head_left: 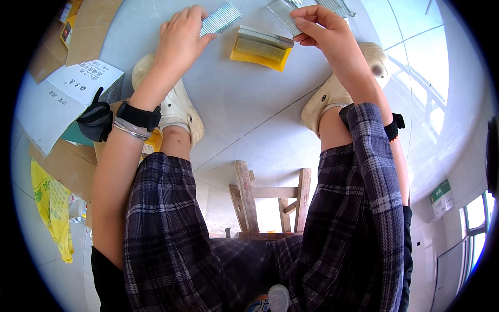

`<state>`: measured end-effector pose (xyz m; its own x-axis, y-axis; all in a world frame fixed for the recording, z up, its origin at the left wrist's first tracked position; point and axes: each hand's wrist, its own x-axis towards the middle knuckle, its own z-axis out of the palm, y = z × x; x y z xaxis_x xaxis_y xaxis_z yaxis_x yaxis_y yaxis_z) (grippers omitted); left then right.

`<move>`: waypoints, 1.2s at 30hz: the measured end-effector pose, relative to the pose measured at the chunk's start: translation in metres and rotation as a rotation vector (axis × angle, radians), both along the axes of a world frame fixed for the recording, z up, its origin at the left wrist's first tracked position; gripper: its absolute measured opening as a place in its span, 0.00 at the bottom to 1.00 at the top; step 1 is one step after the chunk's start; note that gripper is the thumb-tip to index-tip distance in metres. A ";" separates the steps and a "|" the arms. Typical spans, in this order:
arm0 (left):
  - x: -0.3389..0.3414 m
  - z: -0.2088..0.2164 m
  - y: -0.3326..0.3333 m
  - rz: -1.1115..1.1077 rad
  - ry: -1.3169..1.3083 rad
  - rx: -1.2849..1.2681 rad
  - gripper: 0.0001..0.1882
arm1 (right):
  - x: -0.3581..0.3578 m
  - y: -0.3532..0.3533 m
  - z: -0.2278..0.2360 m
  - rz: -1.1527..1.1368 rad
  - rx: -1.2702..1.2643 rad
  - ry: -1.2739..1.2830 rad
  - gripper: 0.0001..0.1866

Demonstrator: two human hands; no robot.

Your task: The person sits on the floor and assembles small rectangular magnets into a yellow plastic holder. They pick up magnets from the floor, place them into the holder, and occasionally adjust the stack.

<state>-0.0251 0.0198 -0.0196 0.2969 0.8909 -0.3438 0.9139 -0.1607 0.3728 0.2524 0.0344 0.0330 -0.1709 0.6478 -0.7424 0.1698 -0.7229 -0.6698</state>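
Observation:
At the far left of the middle, my left hand [181, 32] is closed on a silvery ribbed strip of nails [221, 18], its thumb along the near edge and its other fingertips partly blurred. My right hand [325, 28] pinches another strip of nails [283, 14] between thumb and fingers. More strips of nails [338, 6] lie on the floor beyond that hand, cut off by the view's edge. Between both hands, a small yellow box [260, 56] sits on the floor with a block of nail strips [264, 41] showing at its open top.
My two cream clogs [182, 112] stand either side of the grey floor [249, 109]. To the left are a white printed carton [70, 99], an open brown cardboard box [93, 31] and a yellow plastic bag [52, 208]. Wooden stool legs [247, 195] show between my knees.

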 end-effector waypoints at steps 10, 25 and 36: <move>0.003 -0.003 -0.003 -0.051 -0.137 0.213 0.19 | 0.002 -0.001 -0.004 0.003 0.026 0.013 0.07; 0.001 0.003 0.003 0.097 -0.193 -0.084 0.17 | 0.000 0.000 0.001 0.011 0.002 -0.002 0.07; -0.034 0.010 0.033 -0.040 0.023 0.458 0.18 | -0.001 0.000 0.004 0.019 0.060 0.016 0.08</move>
<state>-0.0589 0.0523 -0.0097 0.3314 0.9404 0.0756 0.9108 -0.3398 0.2346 0.2517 0.0344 0.0368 -0.1951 0.6879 -0.6991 0.1716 -0.6779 -0.7149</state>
